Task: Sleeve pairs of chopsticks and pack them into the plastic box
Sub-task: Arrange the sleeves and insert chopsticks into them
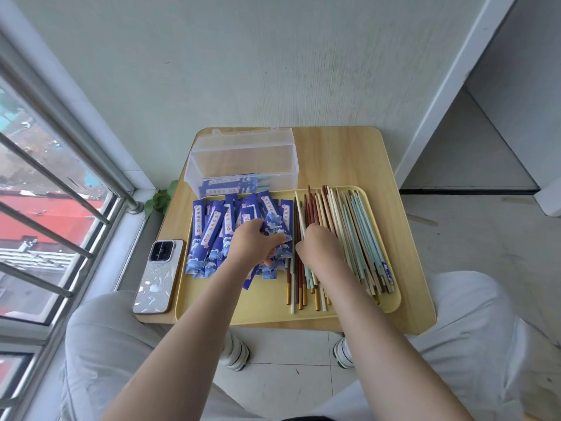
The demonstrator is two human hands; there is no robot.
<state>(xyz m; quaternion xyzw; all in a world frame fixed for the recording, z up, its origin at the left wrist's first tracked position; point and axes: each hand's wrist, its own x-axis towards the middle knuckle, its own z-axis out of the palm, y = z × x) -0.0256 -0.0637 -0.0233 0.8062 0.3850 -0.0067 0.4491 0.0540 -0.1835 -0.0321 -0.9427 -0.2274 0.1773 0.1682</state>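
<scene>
A yellow tray [264, 305] holds a heap of blue paper sleeves [212, 235] on its left half and several loose chopsticks [349, 238] in red-brown, cream and pale blue on its right half. My left hand [255, 243] pinches one blue sleeve [274, 226] at the heap's right edge. My right hand [318, 243] lies on the red-brown chopsticks with its fingers curled down among them; whether they grip any is hidden. Behind the tray stands the clear plastic box [243, 161], lid open, with sleeved chopsticks [230, 185] lying inside.
The tray sits on a small wooden table [340, 159] against a wall. A phone [158, 278] lies on the table left of the tray. A barred window [45, 208] runs along the left. My knees flank the table's near edge.
</scene>
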